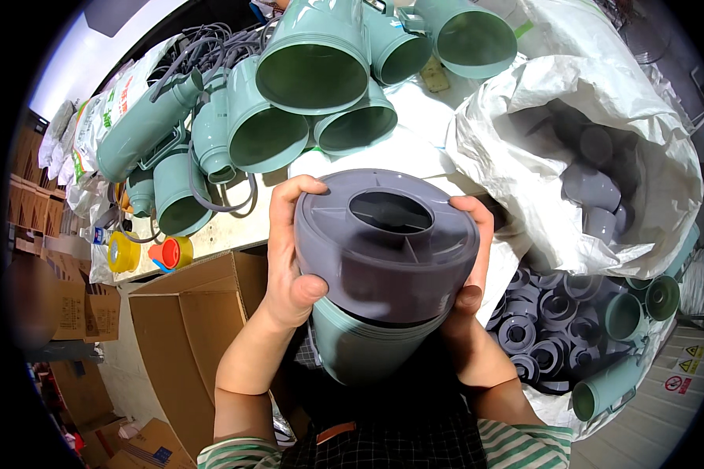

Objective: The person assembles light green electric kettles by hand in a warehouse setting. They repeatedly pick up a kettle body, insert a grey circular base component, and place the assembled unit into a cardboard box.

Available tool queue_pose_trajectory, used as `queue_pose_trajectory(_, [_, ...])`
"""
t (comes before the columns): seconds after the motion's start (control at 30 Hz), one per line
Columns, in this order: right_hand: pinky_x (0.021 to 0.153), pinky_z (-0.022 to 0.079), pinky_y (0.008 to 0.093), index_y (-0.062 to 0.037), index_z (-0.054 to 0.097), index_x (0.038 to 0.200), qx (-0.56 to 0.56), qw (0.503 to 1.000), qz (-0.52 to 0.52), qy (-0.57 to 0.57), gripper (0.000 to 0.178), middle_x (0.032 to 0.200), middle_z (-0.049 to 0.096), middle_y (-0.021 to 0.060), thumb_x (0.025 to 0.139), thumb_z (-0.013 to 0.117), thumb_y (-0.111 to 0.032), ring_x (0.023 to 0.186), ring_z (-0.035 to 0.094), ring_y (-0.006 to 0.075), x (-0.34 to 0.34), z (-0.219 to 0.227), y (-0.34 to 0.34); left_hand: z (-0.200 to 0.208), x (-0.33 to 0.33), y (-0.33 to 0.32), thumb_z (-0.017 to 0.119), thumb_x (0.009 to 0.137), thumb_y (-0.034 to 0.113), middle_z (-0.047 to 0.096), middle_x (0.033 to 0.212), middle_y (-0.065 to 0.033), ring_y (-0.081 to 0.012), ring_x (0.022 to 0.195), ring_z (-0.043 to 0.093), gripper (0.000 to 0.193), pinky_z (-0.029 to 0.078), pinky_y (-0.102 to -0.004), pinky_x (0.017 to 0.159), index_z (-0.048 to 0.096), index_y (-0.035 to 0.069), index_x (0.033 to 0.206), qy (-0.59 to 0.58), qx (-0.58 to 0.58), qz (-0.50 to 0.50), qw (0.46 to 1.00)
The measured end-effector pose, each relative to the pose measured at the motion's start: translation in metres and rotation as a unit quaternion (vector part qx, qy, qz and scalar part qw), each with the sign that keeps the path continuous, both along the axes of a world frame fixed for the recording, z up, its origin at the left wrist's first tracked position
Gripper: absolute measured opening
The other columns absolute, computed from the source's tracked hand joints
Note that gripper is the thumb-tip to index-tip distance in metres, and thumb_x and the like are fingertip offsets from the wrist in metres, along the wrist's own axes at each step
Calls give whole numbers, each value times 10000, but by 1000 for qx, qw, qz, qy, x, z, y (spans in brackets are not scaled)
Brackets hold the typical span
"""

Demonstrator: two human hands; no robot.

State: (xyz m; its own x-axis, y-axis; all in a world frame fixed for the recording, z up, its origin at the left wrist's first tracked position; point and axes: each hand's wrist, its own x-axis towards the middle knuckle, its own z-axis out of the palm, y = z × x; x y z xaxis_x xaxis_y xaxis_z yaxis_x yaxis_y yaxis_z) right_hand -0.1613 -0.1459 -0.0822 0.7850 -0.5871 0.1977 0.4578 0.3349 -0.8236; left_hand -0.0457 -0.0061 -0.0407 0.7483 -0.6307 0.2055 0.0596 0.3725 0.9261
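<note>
A worker holds a grey collar (364,285) out in front at chest level, atop an upturned green canister (360,352), in a crowded workroom. The left grip (283,270) and right grip (469,305) are clamped on opposite sides of the collar, fingers over its upper edge, left thumb against its wall. Collar and canister appear joined or nearly so; a dark line and ribbed bands show beneath the collar's lower edge, and from here one cannot tell whether it is fully seated.

Plenty looks left. Beyond the collar, on the counter (235,227), green canisters (313,35) lie with wide mouths bare, no collar showing on them. To the collar's right, a white sack (485,117) gapes over grey parts (590,187); below that, loose grey rings (516,334) lie heaped. Left of the collar stands a cardboard box (156,344), its contents hidden from view.
</note>
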Motion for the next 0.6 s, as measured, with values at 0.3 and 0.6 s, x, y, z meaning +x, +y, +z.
queue_pose_trajectory(0.3, [1159,258,608,-14,506,1176,-492,861,-105,-74,970,1108,614,142,538,940,-600,1086,562,320,-2,-10,-40,-6,37,17,995,431,486,525,1099,-101,-294,1044,536,964,320,-574,1112,520,71,1160,-477,68,20,876])
queue_pose_trajectory(0.6, [1142,280,574,-80,544,1229,-420,901,-99,-45,800,1160,586,101,618,945,-406,1104,537,304,-4,-26,-46,-14,30,-4,938,497,345,519,1054,-105,-301,986,510,804,397,-526,1016,515,75,1125,-476,102,30,873])
